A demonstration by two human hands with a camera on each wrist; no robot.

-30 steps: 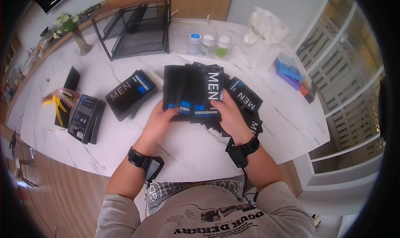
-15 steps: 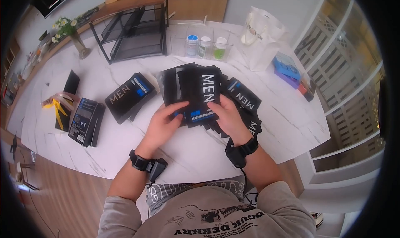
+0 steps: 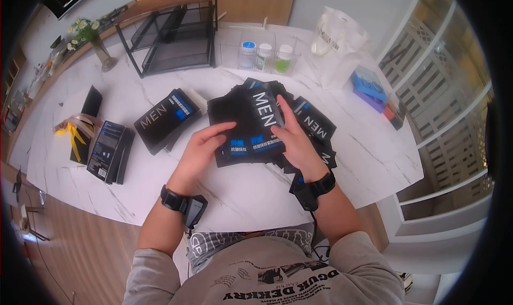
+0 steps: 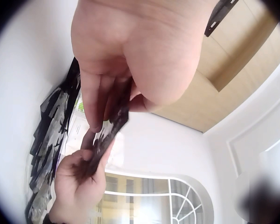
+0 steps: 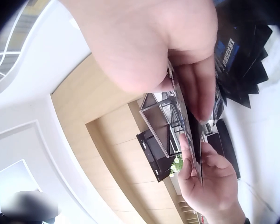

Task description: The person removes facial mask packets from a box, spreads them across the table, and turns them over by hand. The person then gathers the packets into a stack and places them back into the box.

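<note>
MEN packets (image 3: 246,124) (pkts): head view. A black, overlapping bunch is being held over the desk (image 3: 230,198), btwn L. hand (image 3: 199,151) and R. hand (image 3: 300,147). L. fingers are bending in at the bunch's L. edge, tips near each other; R. thumb is lying on the front face, w/ R. index stretching along the R. edge. A fanned pile (image 3: 316,122) is lying just beside the bunch, to its R.; a second stack (image 3: 165,117) is lying well apart, to L. Two blue captions are showing side by side, i.e. edges aren't lining up; evening them is probably the step in hand.

L. wrist view. L. fingers are flanking one face, thumb the other; the gap is narrow and the bunch is filling it. The bunch is tilting on edge, apart from the pile. For good results, the L. grip should be staying light, so pkts are sliding w/o creasing.

R. wrist view. R. fingers and thumb are likewise pinching the bunch, w/ L. hand gripping the opp. end. Layers appear to be splaying slightly; exact no. can't be told. R. thumb should be pressing flat, not digging in, while one hand is always anchoring.
</note>
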